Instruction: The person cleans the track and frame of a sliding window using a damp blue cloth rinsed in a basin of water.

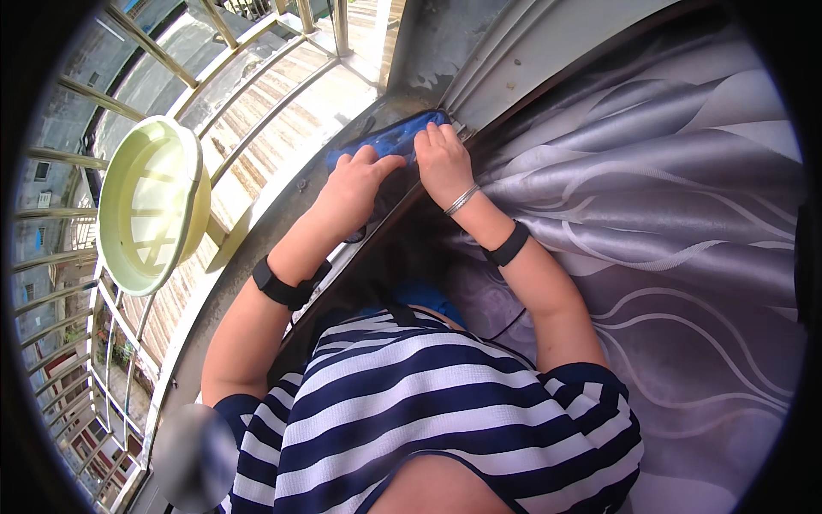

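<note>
A blue piece of fabric with a dark edge [377, 144] lies on the window sill ahead of me; whether it is a cloth or a pouch I cannot make out. My left hand [353, 190] is at its near left part, fingers bent and thumb pointing right. My right hand [443, 163] grips the right end, with its fingers curled over the edge close to the window frame. Both hands hide part of the fabric.
A pale green basin [152, 206] stands tilted on the left, by the metal railing bars [103, 98] outside the window. The window frame [492, 73] rises beyond my right hand. A grey-purple patterned curtain [685, 223] hangs on the right, near my right arm.
</note>
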Tool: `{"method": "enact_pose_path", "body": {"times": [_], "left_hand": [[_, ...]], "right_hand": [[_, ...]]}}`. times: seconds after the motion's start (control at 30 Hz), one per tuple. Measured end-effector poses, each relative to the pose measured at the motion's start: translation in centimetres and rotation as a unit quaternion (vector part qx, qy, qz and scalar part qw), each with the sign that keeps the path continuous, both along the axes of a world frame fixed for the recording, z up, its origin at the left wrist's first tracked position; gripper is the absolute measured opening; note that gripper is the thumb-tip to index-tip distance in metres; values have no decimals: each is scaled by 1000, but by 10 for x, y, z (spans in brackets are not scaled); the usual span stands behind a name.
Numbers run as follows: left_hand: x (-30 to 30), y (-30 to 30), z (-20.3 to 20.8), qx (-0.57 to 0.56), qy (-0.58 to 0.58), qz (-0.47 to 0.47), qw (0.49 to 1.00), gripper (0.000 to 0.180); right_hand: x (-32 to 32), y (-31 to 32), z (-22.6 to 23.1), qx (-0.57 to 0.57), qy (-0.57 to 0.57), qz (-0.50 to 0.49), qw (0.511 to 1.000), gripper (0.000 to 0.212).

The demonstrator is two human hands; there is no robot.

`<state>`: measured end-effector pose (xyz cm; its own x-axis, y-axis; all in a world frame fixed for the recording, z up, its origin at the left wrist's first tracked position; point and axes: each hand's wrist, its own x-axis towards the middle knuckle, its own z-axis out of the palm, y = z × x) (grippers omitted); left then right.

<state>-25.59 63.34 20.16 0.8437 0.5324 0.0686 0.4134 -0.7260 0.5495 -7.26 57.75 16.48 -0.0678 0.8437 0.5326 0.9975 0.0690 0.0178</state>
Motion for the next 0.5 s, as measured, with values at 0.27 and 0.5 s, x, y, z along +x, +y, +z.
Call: {"method": "enact_pose_path", "body": {"times": [0.27, 0.5], "left_hand": [[7, 4, 3, -35, 27, 15, 999, 56], [3, 1, 3, -7, 20, -4, 1000, 56]], "right_hand": [[27, 16, -8, 57, 39, 79, 995, 7], [42, -3, 10, -41, 558, -3, 829, 17]]}}
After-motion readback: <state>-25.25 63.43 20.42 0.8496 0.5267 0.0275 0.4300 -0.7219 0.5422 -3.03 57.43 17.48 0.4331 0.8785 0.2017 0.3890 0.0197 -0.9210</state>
